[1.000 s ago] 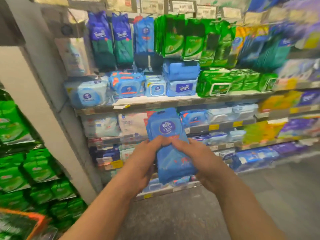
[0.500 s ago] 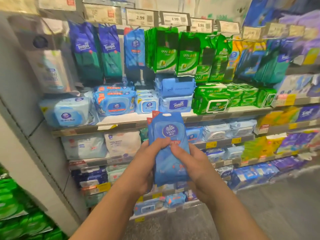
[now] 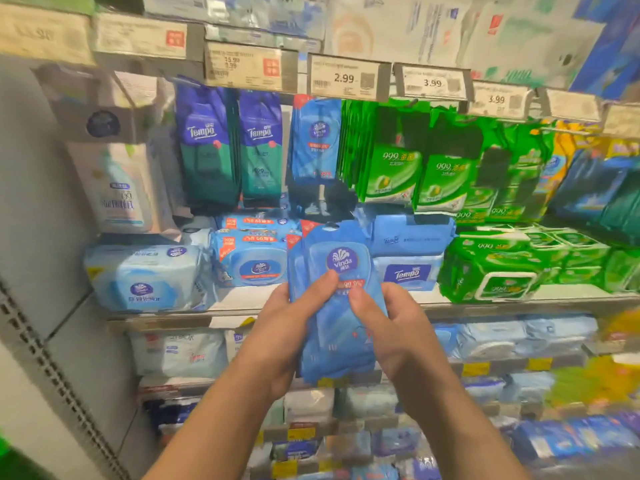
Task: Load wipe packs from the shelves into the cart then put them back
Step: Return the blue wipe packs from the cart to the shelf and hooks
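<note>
A small stack of flat blue Vinda wipe packs (image 3: 337,258) is held upright in front of the shelves. My left hand (image 3: 280,323) grips the stack's left side, thumb across the front. My right hand (image 3: 394,327) grips its right side, thumb pressed near the red label. Directly above, matching blue Vinda packs (image 3: 317,140) hang from a hook under the 2.99 price tag (image 3: 346,77). The cart is out of view.
Dark Tempo packs (image 3: 204,143) hang left of the hook, green 999 packs (image 3: 398,157) hang right. The shelf edge (image 3: 485,303) below carries bulky blue packs (image 3: 145,275) and green packs (image 3: 491,268). Lower shelves hold more packs. A grey pillar (image 3: 34,237) stands left.
Both hands have raised the blue stack from the lower shelves up to the middle shelf's level, and the view has tilted up and moved closer to the hanging packs.
</note>
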### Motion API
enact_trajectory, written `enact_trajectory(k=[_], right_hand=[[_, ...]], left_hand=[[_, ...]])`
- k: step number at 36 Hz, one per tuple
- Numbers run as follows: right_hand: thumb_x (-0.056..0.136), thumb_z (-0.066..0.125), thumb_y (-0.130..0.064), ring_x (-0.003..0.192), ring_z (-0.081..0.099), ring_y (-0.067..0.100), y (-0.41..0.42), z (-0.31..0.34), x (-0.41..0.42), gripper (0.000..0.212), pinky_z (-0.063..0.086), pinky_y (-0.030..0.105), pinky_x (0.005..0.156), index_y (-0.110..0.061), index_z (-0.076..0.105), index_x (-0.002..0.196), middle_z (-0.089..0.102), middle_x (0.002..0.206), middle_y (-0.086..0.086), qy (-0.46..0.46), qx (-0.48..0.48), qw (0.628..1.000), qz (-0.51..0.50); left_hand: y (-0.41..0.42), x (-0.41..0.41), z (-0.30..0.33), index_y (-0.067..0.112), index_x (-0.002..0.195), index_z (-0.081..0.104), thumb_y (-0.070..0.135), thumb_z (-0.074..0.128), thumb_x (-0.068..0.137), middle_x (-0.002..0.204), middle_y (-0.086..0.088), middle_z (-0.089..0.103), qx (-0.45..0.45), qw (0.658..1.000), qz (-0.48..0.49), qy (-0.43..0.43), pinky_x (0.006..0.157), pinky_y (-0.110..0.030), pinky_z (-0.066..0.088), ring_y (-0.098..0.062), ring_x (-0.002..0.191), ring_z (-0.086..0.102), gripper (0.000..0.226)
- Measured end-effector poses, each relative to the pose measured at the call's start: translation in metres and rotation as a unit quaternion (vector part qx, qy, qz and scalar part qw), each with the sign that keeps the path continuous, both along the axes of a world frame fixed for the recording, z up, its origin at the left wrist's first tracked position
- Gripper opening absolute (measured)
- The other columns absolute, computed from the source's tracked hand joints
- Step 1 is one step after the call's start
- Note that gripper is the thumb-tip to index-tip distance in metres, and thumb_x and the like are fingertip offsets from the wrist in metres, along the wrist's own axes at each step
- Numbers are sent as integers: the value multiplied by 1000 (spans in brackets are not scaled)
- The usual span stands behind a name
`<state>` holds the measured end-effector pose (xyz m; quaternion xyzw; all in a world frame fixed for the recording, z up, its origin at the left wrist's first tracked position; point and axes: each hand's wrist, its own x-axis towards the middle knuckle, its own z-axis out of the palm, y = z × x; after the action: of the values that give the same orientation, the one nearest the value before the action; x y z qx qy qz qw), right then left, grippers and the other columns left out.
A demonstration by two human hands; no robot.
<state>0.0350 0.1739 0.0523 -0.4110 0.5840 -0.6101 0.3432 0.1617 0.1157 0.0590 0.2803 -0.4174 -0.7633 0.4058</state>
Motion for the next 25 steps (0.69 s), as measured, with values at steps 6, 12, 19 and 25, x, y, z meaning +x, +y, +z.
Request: enact_trajectory(k=[6,12,19,25], right_hand=[[96,66,-39,67,66,10,-46,0,-13,22,54,23,61,-17,66,93,73,74,-7,27,-32,999,-29],[95,63,-41,64,62,3,-83,10,-32,26,48,14,60,-16,63,86,69,69,-19,50,-58,994,-77],[93,68,-41,63,67,3,-108,59,-49,28,52,24,60,-14,62,91,71,73,-13,109,-186,975,-47],[95,67,-21,57,62,-3,-123,88,-51,14,45,14,52,-12,56,95,69,70,-17,94,-320,943,8]], left_hand=[[-33,-6,6,10,130,63,47,66,77,118,-12,75,-19,999,30,-18,94,-48,59,-31,109,72,65],[-61,-13,14,8,125,67,29,68,82,115,-16,75,13,998,57,-5,73,-42,64,-32,99,75,48],[-83,-19,26,11,116,72,26,67,74,104,-16,77,18,995,95,17,59,-37,62,-28,77,77,45],[-91,-19,32,13,134,65,26,81,74,131,-19,68,44,988,150,12,100,-60,51,-42,122,63,64]])
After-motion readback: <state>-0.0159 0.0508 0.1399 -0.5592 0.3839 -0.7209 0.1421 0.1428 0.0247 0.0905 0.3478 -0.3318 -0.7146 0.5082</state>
